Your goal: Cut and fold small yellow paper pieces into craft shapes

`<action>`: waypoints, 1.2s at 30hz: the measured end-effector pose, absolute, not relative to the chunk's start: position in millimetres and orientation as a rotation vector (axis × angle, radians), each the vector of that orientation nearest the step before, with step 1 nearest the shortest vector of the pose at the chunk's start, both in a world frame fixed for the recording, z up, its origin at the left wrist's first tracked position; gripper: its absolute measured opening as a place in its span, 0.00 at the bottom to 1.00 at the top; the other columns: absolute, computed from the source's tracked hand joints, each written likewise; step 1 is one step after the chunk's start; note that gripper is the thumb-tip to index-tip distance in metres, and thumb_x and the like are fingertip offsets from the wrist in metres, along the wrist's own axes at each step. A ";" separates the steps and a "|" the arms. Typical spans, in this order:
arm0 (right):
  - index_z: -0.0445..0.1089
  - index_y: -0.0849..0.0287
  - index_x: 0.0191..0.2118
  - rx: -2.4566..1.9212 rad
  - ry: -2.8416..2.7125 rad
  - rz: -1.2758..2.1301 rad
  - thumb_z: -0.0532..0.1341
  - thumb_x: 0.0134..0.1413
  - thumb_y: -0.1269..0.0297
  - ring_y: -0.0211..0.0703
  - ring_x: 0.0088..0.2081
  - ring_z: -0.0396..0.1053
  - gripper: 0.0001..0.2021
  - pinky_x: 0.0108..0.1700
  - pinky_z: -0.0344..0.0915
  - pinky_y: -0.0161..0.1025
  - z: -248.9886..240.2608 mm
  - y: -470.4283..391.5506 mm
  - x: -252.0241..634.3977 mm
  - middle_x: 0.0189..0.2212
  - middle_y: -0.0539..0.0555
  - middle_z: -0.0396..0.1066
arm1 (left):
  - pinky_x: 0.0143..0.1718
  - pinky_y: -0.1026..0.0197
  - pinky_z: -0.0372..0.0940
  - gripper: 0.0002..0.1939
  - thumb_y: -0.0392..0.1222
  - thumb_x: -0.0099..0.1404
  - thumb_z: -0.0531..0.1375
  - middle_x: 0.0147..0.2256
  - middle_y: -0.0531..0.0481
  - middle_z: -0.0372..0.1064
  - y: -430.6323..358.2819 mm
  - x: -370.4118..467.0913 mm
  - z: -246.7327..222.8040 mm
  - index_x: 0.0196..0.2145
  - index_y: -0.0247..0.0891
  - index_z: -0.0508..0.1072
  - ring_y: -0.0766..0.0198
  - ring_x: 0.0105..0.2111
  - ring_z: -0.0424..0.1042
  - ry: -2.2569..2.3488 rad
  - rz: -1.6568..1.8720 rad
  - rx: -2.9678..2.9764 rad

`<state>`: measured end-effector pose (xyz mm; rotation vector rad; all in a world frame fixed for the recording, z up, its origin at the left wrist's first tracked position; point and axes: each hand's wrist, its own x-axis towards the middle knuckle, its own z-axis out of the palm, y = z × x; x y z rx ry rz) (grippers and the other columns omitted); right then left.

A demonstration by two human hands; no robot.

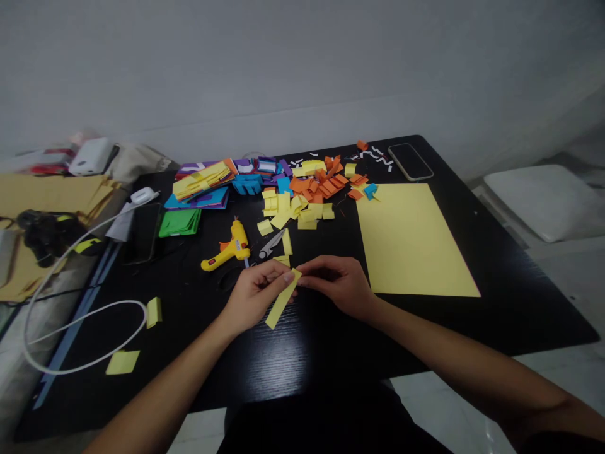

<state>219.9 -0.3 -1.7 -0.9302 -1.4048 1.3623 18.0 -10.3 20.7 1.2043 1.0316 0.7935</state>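
Observation:
A narrow yellow paper strip [282,302] slants between my two hands above the black table. My left hand [258,293] is closed on it, the thumb pressing on its upper part. The fingertips of my right hand [338,284] pinch the strip's top end. Just beyond my hands lie scissors [273,244], their handles partly hidden behind my left hand. A yellow glue gun [227,247] rests to the left of the scissors. Several folded yellow paper pieces [307,214] are heaped farther back.
A large yellow sheet [416,239] lies at right, with a phone [410,162] behind it. Orange paper pieces [326,183], folded green paper [180,222] and a yellow paper stack [203,180] fill the back. A white cable [85,315] loops at left, near another phone [143,233].

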 end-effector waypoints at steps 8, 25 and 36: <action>0.82 0.55 0.34 -0.860 -1.437 1.273 0.75 0.48 0.65 0.41 0.35 0.78 0.05 0.39 0.74 0.37 -3.8 1.7 219.8 0.32 0.52 0.81 | 0.27 0.70 0.64 0.10 0.44 0.66 0.66 0.25 0.51 0.75 -5.5 17.8 20.6 0.32 0.34 0.80 0.70 0.24 0.70 1.025 0.848 1.306; 0.81 0.55 0.31 -0.752 -1.483 1.227 0.75 0.49 0.64 0.37 0.32 0.76 0.05 0.37 0.72 0.34 -9.4 3.6 219.5 0.31 0.51 0.79 | 0.27 0.68 0.63 0.09 0.43 0.62 0.68 0.25 0.50 0.75 -2.5 18.2 17.4 0.28 0.34 0.80 0.69 0.24 0.68 1.061 0.878 1.408; 0.81 0.54 0.32 -0.846 -1.475 1.281 0.76 0.48 0.60 0.41 0.34 0.77 0.07 0.39 0.74 0.38 -6.3 3.9 219.7 0.31 0.52 0.80 | 0.26 0.67 0.64 0.11 0.45 0.60 0.68 0.24 0.49 0.75 -2.9 18.7 17.4 0.27 0.35 0.80 0.68 0.24 0.68 1.105 0.907 1.433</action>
